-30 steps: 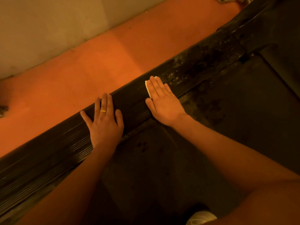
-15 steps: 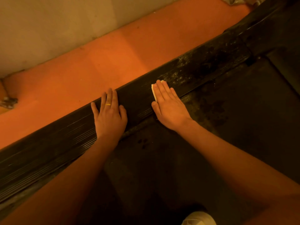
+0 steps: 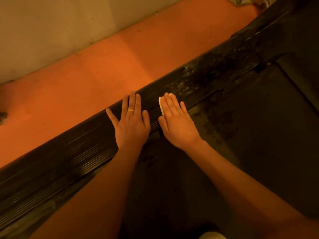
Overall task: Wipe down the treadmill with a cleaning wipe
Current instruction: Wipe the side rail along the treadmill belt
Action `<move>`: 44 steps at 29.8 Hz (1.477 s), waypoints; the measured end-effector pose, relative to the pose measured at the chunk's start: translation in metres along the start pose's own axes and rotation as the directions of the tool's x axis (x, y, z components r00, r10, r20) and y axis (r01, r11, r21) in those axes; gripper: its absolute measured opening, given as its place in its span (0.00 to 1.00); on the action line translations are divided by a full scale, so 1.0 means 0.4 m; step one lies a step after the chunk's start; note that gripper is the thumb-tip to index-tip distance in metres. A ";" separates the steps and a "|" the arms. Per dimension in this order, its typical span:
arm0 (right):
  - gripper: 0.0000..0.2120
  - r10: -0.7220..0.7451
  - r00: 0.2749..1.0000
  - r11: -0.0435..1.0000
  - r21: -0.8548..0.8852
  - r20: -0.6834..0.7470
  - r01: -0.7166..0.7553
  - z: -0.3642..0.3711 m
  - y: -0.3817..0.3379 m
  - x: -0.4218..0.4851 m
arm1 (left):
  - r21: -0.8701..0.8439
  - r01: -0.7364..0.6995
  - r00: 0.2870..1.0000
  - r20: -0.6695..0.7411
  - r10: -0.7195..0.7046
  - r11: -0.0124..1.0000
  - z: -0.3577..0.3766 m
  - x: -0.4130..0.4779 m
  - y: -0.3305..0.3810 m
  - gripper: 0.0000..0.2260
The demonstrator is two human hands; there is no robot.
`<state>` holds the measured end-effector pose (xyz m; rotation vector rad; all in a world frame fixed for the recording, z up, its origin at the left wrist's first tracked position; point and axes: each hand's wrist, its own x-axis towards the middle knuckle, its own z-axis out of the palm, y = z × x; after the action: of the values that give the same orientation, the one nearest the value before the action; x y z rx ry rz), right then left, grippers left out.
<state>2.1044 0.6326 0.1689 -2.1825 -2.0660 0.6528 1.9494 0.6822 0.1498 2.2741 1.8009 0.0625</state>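
White wipe (image 3: pixel 160 105) under flat right hand (image 3: pixel 178 125), fingers (image 3: pixel 170 104) straight; left hand (image 3: pixel 132 125) flat on rail (image 3: pixel 69 152). Grime (image 3: pixel 198 78) ahead, belt (image 3: pixel 259 118) spotted: mostly undone.

I count two grips, the left grip (image 3: pixel 132 125) and the right grip (image 3: pixel 178 125); one white wipe (image 3: pixel 161 105); one gold ring (image 3: pixel 130 110); one ribbed side rail (image 3: pixel 60 161); one belt (image 3: pixel 259 135).

Dim, warm orange light; perhaps slightly soft focus, wide-angle bending at edges.
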 end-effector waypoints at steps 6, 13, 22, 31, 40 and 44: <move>0.30 0.025 0.999 0.999 -0.044 -0.021 -0.026 -0.004 0.019 0.069 | 0.011 -0.006 1.000 0.014 0.006 1.000 0.004 0.006 0.003 0.27; 0.30 -0.040 0.999 0.998 -0.054 -0.007 0.039 -0.013 0.035 0.034 | 0.006 -0.012 1.000 0.018 0.012 1.000 0.003 0.003 -0.001 0.27; 0.31 -0.071 0.997 0.990 -0.120 -0.025 0.068 -0.041 0.068 0.157 | 0.001 -0.009 1.000 0.004 0.009 1.000 0.000 0.005 0.002 0.26; 0.31 -0.133 0.991 0.985 -0.111 0.003 0.133 -0.052 0.100 0.084 | -0.005 -0.013 1.000 0.018 0.013 1.000 -0.006 0.004 0.002 0.26; 0.36 -0.194 0.974 0.981 -0.044 -0.118 0.190 -0.050 0.132 0.124 | 0.014 0.002 1.000 0.017 -0.002 1.000 -0.005 0.006 0.005 0.26; 0.35 -0.165 0.979 0.986 -0.037 -0.115 0.162 -0.036 0.118 0.117 | 0.009 -0.006 1.000 0.017 0.006 1.000 -0.001 0.006 0.001 0.26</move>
<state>2.1539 0.6767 0.1543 -1.9832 -2.1746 0.4701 1.9505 0.6844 0.1499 2.2792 1.7899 0.0353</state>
